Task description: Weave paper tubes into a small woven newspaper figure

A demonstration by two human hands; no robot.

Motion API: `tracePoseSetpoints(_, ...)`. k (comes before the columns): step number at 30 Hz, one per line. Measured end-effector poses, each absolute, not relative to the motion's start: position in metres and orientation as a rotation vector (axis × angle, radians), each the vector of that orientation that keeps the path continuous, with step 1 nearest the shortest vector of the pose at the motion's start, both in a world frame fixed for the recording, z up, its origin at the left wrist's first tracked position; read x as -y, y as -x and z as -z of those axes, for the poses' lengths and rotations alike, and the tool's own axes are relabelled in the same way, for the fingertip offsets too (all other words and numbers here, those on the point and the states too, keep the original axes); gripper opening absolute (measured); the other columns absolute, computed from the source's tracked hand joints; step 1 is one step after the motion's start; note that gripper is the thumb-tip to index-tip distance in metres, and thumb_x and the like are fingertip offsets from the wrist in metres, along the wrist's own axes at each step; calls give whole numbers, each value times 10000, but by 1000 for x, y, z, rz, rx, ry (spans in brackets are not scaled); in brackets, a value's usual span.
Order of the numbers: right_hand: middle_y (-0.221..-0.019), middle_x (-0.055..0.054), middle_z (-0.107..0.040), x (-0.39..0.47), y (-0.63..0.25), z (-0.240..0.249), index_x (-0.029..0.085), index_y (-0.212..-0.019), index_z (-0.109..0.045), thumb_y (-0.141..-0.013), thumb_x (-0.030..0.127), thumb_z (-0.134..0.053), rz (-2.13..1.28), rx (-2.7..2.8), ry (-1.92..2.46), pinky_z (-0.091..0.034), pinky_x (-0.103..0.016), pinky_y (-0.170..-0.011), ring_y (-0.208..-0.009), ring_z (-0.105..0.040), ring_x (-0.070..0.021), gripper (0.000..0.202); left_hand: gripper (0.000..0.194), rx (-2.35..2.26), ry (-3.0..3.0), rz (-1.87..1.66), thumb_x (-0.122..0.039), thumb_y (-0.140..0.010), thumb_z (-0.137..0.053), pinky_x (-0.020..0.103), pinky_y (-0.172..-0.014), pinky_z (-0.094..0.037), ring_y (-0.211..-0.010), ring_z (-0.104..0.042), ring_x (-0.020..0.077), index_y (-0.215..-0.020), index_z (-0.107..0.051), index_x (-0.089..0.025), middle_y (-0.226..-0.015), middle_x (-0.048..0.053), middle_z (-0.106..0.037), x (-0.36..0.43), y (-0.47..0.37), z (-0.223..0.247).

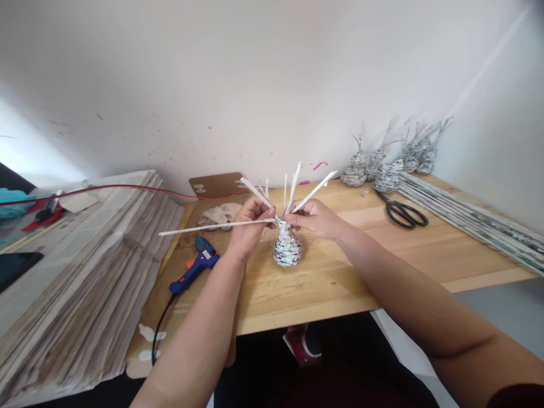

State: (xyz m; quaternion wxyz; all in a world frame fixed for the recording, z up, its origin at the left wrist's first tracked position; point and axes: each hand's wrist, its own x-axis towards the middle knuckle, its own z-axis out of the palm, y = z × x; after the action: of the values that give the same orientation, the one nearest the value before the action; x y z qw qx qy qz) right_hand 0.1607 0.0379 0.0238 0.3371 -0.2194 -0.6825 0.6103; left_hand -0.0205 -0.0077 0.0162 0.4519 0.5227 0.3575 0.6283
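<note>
Fingers of both hands — left hand (250, 218), right hand (314, 218) — pinch paper tubes (293, 187) atop the woven vase (287, 247).

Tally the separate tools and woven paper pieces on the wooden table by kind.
Blue hot glue gun: 1
Black-handled scissors: 1
Woven paper piece held by both hands: 1
Finished woven paper pieces by the wall: about 6, overlapping
Total: about 9

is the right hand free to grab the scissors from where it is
Probably not at once: the right hand is pinching paper tubes on the woven piece. The path across the table to the scissors looks clear.
</note>
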Motion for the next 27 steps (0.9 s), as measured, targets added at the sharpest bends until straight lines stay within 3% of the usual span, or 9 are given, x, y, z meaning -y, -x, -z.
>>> tracePoseSetpoints(9, -649, 13, -633, -35, -159, -25, 158, -719, -617, -759, 484, -792, -1557, 1803, 537, -495, -248, -566, -574, -584, -102, 372, 314, -998, -1356, -1568, -390, -756, -788, 183, -459, -508, -503, -524, 70, -791, -549, -189, -625, -62, -553, 8, 19, -17)
tracePoseSetpoints(21, -646, 17, -604, -36, -154, -15, 152, -699, -644, -735, 428, -818, -1429, 1723, 673, -439, -239, -567, -597, -562, -100, 329, 359, -994, -1123, -1576, -444, -688, -826, 221, -566, -550, -565, -607, 89, -850, -704, -147, -671, -7, -655, 7, 18, -17)
tracePoseSetpoints(27, -687, -3, -645, -38, -153, -12, 153, -768, -655, -765, 472, -779, -1381, 1681, 711, -465, -248, -576, -608, -588, -114, 342, 372, -854, -875, -1487, -194, -572, -784, 237, -666, -590, -657, -663, 109, -935, -747, -121, -740, 19, -708, 10, 20, -22)
